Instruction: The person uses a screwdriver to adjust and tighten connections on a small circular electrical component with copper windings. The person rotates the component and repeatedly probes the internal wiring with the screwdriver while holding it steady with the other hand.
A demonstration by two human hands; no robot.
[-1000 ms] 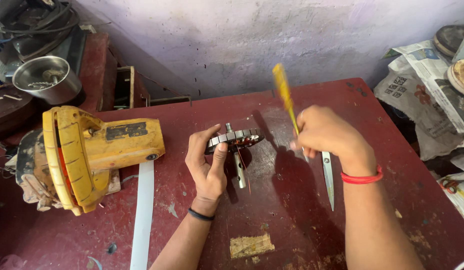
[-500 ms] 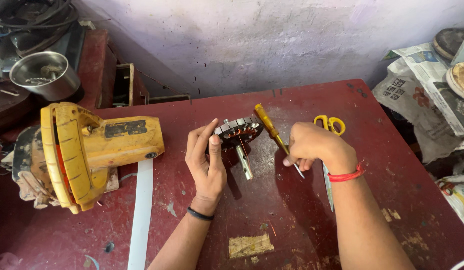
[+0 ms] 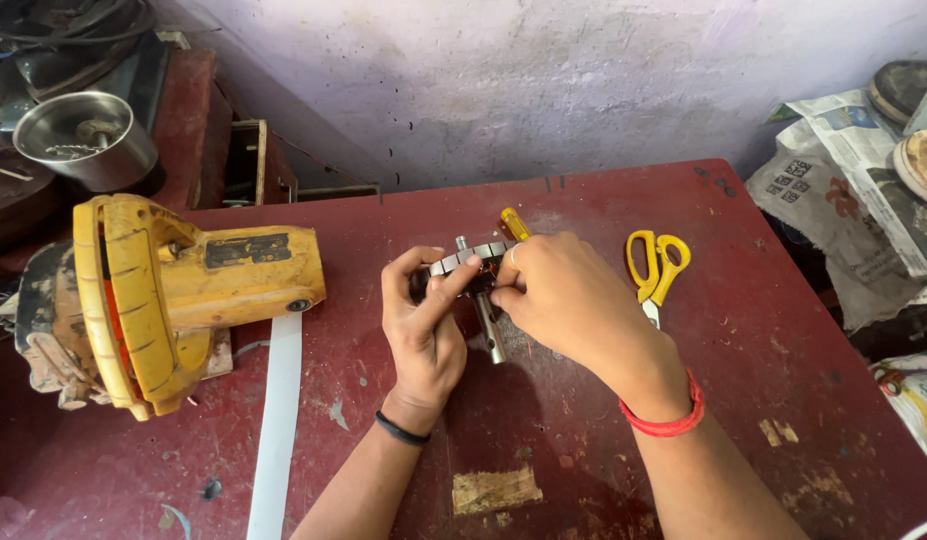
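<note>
The round grey metal motor armature with a steel shaft (image 3: 481, 275) sat on the dark red worn table (image 3: 584, 440), pinched at its rim by the left hand (image 3: 424, 325). The right hand (image 3: 559, 295) closed around a yellow-handled screwdriver (image 3: 515, 223), fingers covering the armature's right side.

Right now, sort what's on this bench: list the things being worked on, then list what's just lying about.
In use:
- motor rotor with steel shaft, gripped by the left hand
- yellow-handled screwdriver, held by the right hand against the rotor

Lying about:
- yellow scissors
- yellow power-tool housing
- white strip
- steel bowl
- newspapers
</note>
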